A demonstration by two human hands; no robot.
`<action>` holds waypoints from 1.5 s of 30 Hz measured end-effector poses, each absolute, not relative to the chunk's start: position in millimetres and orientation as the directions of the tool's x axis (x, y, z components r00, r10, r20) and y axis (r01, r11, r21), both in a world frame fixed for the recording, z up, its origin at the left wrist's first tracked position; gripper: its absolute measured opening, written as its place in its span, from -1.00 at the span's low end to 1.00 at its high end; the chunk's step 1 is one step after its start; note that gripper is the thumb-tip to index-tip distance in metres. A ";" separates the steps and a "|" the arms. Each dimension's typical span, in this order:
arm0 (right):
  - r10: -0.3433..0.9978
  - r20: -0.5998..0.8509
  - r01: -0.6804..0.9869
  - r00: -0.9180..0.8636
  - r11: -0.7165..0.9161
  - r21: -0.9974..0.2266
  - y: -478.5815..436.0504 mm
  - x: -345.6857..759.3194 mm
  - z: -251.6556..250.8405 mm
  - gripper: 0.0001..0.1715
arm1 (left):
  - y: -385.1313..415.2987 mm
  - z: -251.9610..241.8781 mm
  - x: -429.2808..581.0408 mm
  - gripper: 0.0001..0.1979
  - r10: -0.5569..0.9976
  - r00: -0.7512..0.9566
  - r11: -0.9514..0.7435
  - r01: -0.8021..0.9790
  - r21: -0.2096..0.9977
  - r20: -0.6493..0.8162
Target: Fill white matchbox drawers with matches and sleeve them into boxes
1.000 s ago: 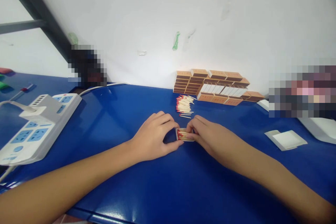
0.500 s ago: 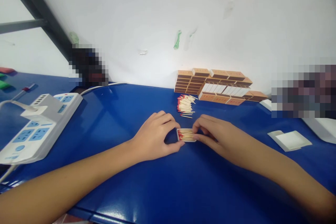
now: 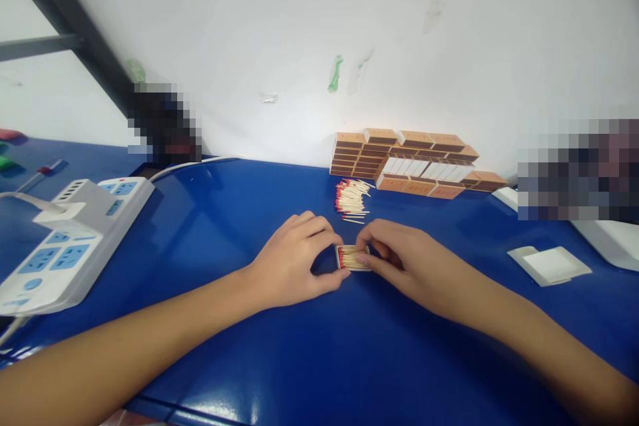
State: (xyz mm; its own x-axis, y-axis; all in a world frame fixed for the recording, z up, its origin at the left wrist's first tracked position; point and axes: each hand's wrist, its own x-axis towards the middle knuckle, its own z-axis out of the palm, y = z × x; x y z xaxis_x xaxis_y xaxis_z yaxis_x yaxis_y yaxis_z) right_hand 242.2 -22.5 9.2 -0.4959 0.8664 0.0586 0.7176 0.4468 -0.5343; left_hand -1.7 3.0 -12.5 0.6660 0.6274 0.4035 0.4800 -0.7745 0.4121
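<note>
A small matchbox tray (image 3: 353, 269) lies on the blue table, filled with red-tipped matches (image 3: 349, 256), their heads toward the left. My left hand (image 3: 297, 263) grips the tray's left end, thumb at the near side and forefinger at the far side. Over the right part of the tray, my right hand (image 3: 399, 256) is closed, with thumb and forefinger pinched at the matches; its fingertips partly hide them. Just behind the tray sits a loose pile of matches (image 3: 353, 198), heads also to the left.
Against the wall stand stacked matchboxes (image 3: 359, 153), with several white trays (image 3: 407, 166) among them. Flat white card pieces (image 3: 549, 265) lie at right. A white power strip (image 3: 74, 246) with a plug and cable occupies the left side. Blurred patches cover both far sides.
My right hand has shifted left, its fingertips now farther in over the matches in the tray. My left hand keeps its hold. The view has moved slightly.
</note>
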 end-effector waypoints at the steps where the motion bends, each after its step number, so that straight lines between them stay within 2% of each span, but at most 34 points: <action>1: 0.864 0.074 0.708 -0.499 0.455 -0.540 -22.5 240.7 9.4 -0.89 | 2.8 -12.5 -1.6 -0.73 0.624 0.666 -0.777 0.474 0.414 0.409; 7: 0.857 0.074 0.687 -0.509 0.457 -0.565 -19.6 237.9 10.5 -0.83 | 1.4 -13.4 -1.8 -0.74 0.602 0.684 -0.794 0.458 0.400 0.413; 13: 0.870 -0.114 0.666 -0.480 0.277 -0.692 -11.7 248.2 17.9 -0.72 | 2.4 -12.0 -2.1 -0.73 0.625 0.685 -0.775 0.488 0.402 0.375; 16: 0.904 -0.048 0.611 -0.424 0.246 -0.753 -3.2 249.8 13.2 -0.68 | 2.7 -10.8 -1.9 -0.72 0.641 0.688 -0.761 0.513 0.396 0.341; 19: 0.932 0.145 0.655 -0.331 0.338 -0.676 10.5 249.1 1.9 -0.76 | 2.5 -10.1 -1.9 -0.71 0.645 0.697 -0.756 0.524 0.392 0.312; 22: 0.913 0.220 0.730 -0.344 0.407 -0.549 22.2 248.9 -7.3 -0.83 | 2.1 -10.1 -2.2 -0.71 0.648 0.698 -0.753 0.527 0.393 0.305; 25: 0.914 0.187 0.768 -0.361 0.405 -0.497 26.3 249.5 -9.7 -0.79 | 1.9 -10.0 -2.4 -0.70 0.647 0.700 -0.755 0.528 0.389 0.304; 34: 0.909 0.183 0.775 -0.374 0.414 -0.477 27.6 249.9 -10.5 -0.80 | 2.6 -8.8 -1.8 -0.69 0.642 0.698 -0.761 0.529 0.376 0.317; 41: 0.927 0.114 0.759 -0.357 0.360 -0.542 13.7 253.5 1.0 -0.70 | 2.3 -9.1 -1.7 -0.70 0.646 0.694 -0.757 0.528 0.386 0.318; 45: 0.901 0.054 0.733 -0.430 0.384 -0.562 -6.0 251.1 8.5 -0.72 | 2.8 -10.1 -1.6 -0.70 0.646 0.686 -0.758 0.527 0.384 0.334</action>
